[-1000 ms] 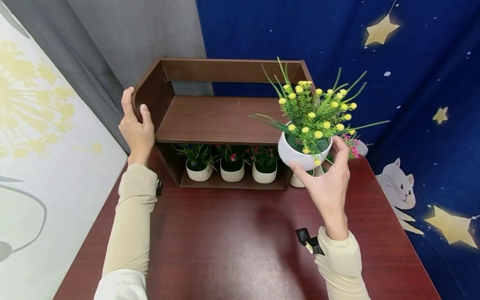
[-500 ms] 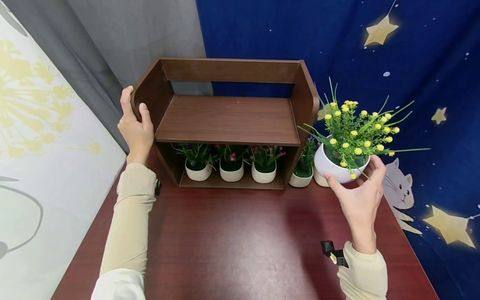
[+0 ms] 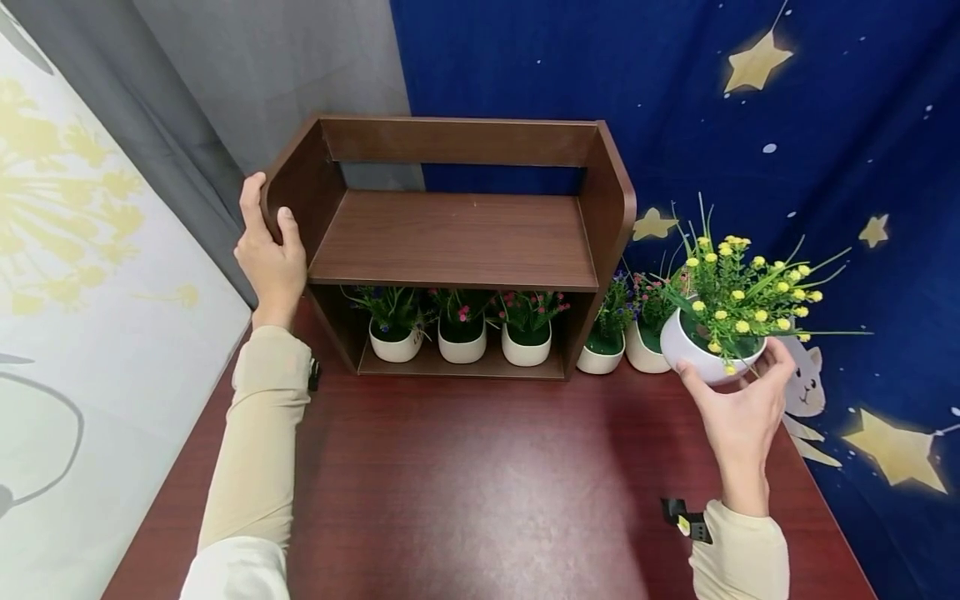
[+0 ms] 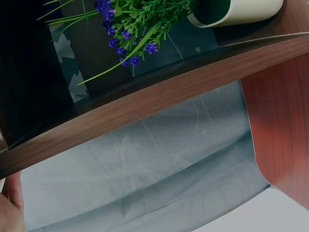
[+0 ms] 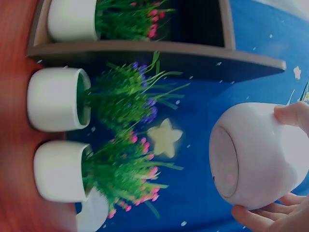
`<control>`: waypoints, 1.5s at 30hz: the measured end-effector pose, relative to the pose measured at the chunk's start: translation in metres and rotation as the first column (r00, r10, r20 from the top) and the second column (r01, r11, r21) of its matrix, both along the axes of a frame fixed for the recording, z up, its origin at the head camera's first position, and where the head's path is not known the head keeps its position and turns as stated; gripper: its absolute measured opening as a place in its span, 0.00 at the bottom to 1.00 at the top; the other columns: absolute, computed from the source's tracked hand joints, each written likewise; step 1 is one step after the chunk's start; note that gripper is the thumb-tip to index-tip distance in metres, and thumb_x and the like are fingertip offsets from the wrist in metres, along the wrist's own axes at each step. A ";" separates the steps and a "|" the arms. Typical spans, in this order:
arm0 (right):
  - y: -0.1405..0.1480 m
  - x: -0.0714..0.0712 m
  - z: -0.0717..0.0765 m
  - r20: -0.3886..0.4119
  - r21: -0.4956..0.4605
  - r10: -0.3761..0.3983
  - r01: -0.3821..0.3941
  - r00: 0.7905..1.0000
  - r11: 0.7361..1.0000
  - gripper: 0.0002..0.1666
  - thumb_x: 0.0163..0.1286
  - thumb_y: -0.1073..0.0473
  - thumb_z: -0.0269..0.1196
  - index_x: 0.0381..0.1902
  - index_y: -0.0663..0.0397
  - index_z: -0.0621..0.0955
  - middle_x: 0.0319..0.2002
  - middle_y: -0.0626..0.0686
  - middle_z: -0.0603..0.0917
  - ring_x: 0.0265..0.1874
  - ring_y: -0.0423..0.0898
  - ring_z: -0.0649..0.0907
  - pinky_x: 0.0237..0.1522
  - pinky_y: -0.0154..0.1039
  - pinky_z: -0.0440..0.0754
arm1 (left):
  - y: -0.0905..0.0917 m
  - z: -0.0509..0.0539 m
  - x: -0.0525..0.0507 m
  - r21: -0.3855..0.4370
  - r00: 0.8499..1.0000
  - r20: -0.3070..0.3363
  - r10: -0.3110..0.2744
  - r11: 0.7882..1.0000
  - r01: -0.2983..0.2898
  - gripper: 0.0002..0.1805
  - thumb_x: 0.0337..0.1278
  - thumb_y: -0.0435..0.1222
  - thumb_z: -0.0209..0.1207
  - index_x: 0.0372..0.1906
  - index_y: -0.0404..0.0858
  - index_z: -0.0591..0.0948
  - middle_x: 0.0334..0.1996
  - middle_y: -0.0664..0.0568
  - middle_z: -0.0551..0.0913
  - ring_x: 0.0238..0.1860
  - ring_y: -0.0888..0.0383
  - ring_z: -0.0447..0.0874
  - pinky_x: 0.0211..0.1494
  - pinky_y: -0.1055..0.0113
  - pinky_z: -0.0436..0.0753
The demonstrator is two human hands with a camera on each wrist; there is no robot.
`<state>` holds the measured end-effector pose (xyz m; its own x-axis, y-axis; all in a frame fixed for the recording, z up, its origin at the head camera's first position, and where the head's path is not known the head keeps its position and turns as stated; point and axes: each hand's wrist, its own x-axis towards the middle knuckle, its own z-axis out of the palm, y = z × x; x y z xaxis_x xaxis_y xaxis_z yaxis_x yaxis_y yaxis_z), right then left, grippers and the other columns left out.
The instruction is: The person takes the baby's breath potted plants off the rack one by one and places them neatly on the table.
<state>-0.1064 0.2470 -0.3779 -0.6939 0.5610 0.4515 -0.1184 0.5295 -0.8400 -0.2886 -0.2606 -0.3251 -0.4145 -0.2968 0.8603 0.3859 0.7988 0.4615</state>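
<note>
In the head view the left hand (image 3: 272, 258) grips the left side panel of a brown wooden shelf (image 3: 465, 237), thumb inside and fingers outside. The right hand (image 3: 746, 417) holds a round white pot (image 3: 705, 354) with yellow flowers (image 3: 750, 292), right of the shelf. In the right wrist view this pot (image 5: 256, 154) is raised, its underside showing, with thumb and fingers (image 5: 260, 217) on opposite sides. Beside the shelf stand two smaller white pots (image 5: 53, 99) (image 5: 60, 169), one with purple flowers, one with pink. In the left wrist view the left hand (image 4: 12, 205) shows only partly.
Three small potted plants (image 3: 461, 342) stand in the shelf's lower compartment. The reddish-brown table (image 3: 465, 483) has its right edge near the right forearm. A blue curtain (image 3: 675, 100) with stars hangs behind, and a grey one (image 3: 262, 67) hangs at the left.
The right hand has carried the yellow-flowered pot rightward and lower, from in front of the shelf's right side to beyond the two pots beside it. The left hand stays on the side panel.
</note>
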 end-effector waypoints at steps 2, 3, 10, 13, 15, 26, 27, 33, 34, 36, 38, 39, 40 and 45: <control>0.006 0.000 -0.004 0.024 -0.016 -0.023 0.024 0.999 1.000 0.53 0.43 0.58 0.75 0.64 0.42 0.59 0.57 0.52 0.70 0.55 0.41 0.70 0.53 0.32 0.67 | 0.000 0.000 0.000 -0.001 1.000 -0.002 0.000 1.000 0.000 0.23 0.63 0.43 0.46 0.63 0.52 0.67 0.53 0.61 0.78 0.21 0.45 0.70 0.27 0.54 0.64; 0.009 0.000 -0.005 0.032 -0.028 -0.035 0.036 0.999 0.999 0.52 0.43 0.58 0.75 0.64 0.42 0.59 0.57 0.52 0.69 0.56 0.41 0.69 0.54 0.33 0.67 | 0.000 0.000 0.000 -0.002 1.000 -0.002 -0.001 1.000 0.001 0.23 0.63 0.43 0.46 0.64 0.52 0.67 0.53 0.61 0.78 0.20 0.45 0.69 0.26 0.54 0.64; 0.037 -0.001 -0.020 0.043 -0.055 -0.156 0.159 0.987 0.986 0.51 0.42 0.56 0.75 0.61 0.42 0.59 0.58 0.51 0.67 0.59 0.44 0.66 0.59 0.38 0.59 | -0.002 0.001 0.000 -0.008 1.000 -0.009 0.001 1.000 -0.001 0.23 0.63 0.43 0.46 0.63 0.52 0.67 0.49 0.55 0.80 0.20 0.45 0.69 0.26 0.55 0.63; 0.047 -0.003 -0.029 0.042 -0.077 -0.207 0.209 0.978 0.975 0.50 0.42 0.56 0.75 0.60 0.43 0.59 0.58 0.49 0.66 0.59 0.43 0.65 0.59 0.38 0.57 | -0.003 0.001 0.000 -0.010 1.000 -0.008 0.001 1.000 -0.001 0.23 0.64 0.43 0.46 0.64 0.52 0.67 0.48 0.52 0.81 0.20 0.46 0.69 0.26 0.56 0.62; 0.053 -0.004 -0.035 0.056 -0.097 -0.235 0.239 0.970 0.966 0.50 0.42 0.55 0.75 0.60 0.43 0.58 0.58 0.48 0.64 0.59 0.42 0.64 0.59 0.37 0.55 | -0.003 0.001 0.000 -0.012 1.000 -0.006 0.001 1.000 -0.001 0.23 0.64 0.43 0.46 0.64 0.52 0.67 0.47 0.51 0.81 0.19 0.46 0.68 0.25 0.57 0.61; 0.074 -0.018 -0.067 0.149 -0.097 -0.268 0.284 0.952 0.954 0.51 0.43 0.52 0.74 0.60 0.43 0.57 0.60 0.50 0.61 0.61 0.44 0.61 0.60 0.39 0.54 | -0.001 0.002 0.000 -0.012 1.000 -0.018 0.005 1.000 -0.005 0.23 0.63 0.43 0.47 0.63 0.52 0.67 0.45 0.51 0.82 0.16 0.53 0.59 0.23 0.58 0.57; 0.075 -0.019 -0.069 0.152 -0.095 -0.267 0.283 0.952 0.955 0.51 0.43 0.52 0.74 0.61 0.43 0.57 0.61 0.50 0.61 0.61 0.45 0.61 0.60 0.39 0.54 | -0.001 0.002 0.000 -0.011 1.000 -0.018 0.005 1.000 -0.005 0.23 0.63 0.43 0.47 0.63 0.52 0.67 0.47 0.52 0.81 0.16 0.52 0.61 0.23 0.58 0.58; 0.085 -0.028 -0.085 0.149 -0.075 -0.266 0.279 0.952 0.957 0.50 0.43 0.52 0.74 0.60 0.46 0.58 0.59 0.49 0.60 0.61 0.45 0.61 0.60 0.37 0.53 | -0.002 0.001 -0.001 -0.012 1.000 -0.008 0.003 1.000 -0.003 0.23 0.63 0.43 0.46 0.63 0.52 0.67 0.46 0.50 0.82 0.18 0.47 0.66 0.25 0.56 0.61; 0.087 -0.030 -0.088 0.145 -0.071 -0.268 0.281 0.952 0.957 0.50 0.43 0.52 0.74 0.59 0.47 0.58 0.59 0.49 0.59 0.61 0.46 0.61 0.60 0.36 0.54 | -0.002 0.001 -0.001 -0.011 1.000 -0.007 0.002 1.000 -0.002 0.23 0.64 0.43 0.46 0.63 0.52 0.67 0.45 0.49 0.82 0.18 0.47 0.66 0.25 0.56 0.61; 0.089 -0.034 -0.094 0.154 -0.071 -0.265 0.279 0.952 0.958 0.49 0.43 0.52 0.74 0.58 0.47 0.58 0.59 0.50 0.59 0.60 0.47 0.62 0.60 0.36 0.54 | -0.002 0.001 0.000 -0.011 1.000 -0.005 0.002 1.000 -0.002 0.23 0.64 0.43 0.46 0.63 0.52 0.67 0.44 0.48 0.82 0.18 0.47 0.66 0.25 0.57 0.61; 0.090 -0.037 -0.099 0.169 -0.067 -0.259 0.273 0.951 0.960 0.49 0.43 0.51 0.74 0.58 0.49 0.58 0.59 0.52 0.59 0.60 0.49 0.62 0.60 0.37 0.54 | -0.002 0.000 0.000 -0.008 1.000 -0.004 0.003 1.000 -0.003 0.23 0.64 0.43 0.46 0.63 0.52 0.67 0.44 0.48 0.82 0.18 0.46 0.66 0.25 0.56 0.61; 0.091 -0.039 -0.101 0.177 -0.067 -0.256 0.271 0.950 0.960 0.48 0.44 0.51 0.73 0.58 0.50 0.58 0.59 0.54 0.59 0.60 0.50 0.62 0.60 0.38 0.54 | -0.002 0.000 0.000 -0.008 1.000 -0.003 0.005 1.000 -0.005 0.23 0.64 0.43 0.46 0.63 0.52 0.67 0.45 0.49 0.82 0.18 0.46 0.66 0.25 0.56 0.61; 0.091 -0.041 -0.103 0.188 -0.067 -0.254 0.270 0.949 0.961 0.48 0.44 0.51 0.73 0.58 0.50 0.58 0.59 0.55 0.59 0.59 0.51 0.62 0.60 0.38 0.54 | -0.002 0.000 0.000 -0.008 1.000 -0.001 0.005 1.000 -0.005 0.23 0.64 0.43 0.46 0.63 0.52 0.67 0.45 0.49 0.82 0.18 0.46 0.66 0.25 0.56 0.61; 0.095 -0.048 -0.110 0.214 -0.084 -0.243 0.265 0.946 0.960 0.49 0.45 0.52 0.73 0.58 0.52 0.56 0.57 0.55 0.59 0.59 0.51 0.61 0.61 0.37 0.54 | -0.002 -0.001 0.000 -0.013 1.000 0.000 0.004 1.000 -0.004 0.23 0.64 0.43 0.46 0.63 0.52 0.67 0.45 0.49 0.81 0.18 0.45 0.68 0.25 0.55 0.62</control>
